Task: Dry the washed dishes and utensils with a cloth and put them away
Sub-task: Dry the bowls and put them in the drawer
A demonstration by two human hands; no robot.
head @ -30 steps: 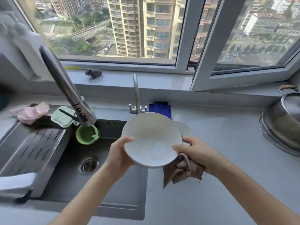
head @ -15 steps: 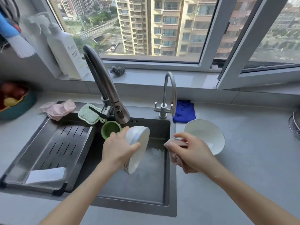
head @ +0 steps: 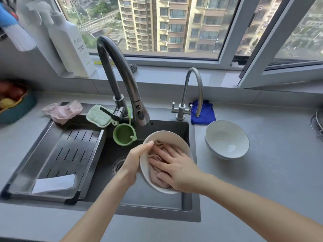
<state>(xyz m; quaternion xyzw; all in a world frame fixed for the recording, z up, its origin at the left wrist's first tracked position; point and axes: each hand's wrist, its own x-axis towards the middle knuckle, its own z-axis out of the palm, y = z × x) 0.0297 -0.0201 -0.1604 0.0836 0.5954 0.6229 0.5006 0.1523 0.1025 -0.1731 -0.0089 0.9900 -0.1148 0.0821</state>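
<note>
Two white bowls are in view. One bowl, the held bowl (head: 167, 135), is in the air over the right part of the sink (head: 157, 203). The second bowl (head: 227, 138) stands upright on the grey counter (head: 271, 172), just beside the sink on the right. I cannot tell if another dish sits under it.

Two hands work on the held bowl. The left hand (head: 136, 161) grips its left rim, with the thumb over the edge and the other fingers hidden behind the wall. The right hand (head: 178, 168) is inside the bowl, its fingers stretched and spread, and it presses one pink cloth (head: 155, 154) flat against the inner surface. The cloth lies bunched between this palm and the bowl.

The held bowl is round, so it has no real long axis. It is tilted, and its mouth points up and toward the person.

Two taps stand behind the sink: one big dark tap (head: 122, 81) and one thin tap (head: 192, 88). Three other soft things lie at the back edge: one blue cloth (head: 206, 114), one green pad (head: 97, 116) and one pale pink piece (head: 63, 110). One green strainer (head: 124, 135) hangs under the big tap, and one slotted tray (head: 70, 151) covers the left part of the sink.
</note>
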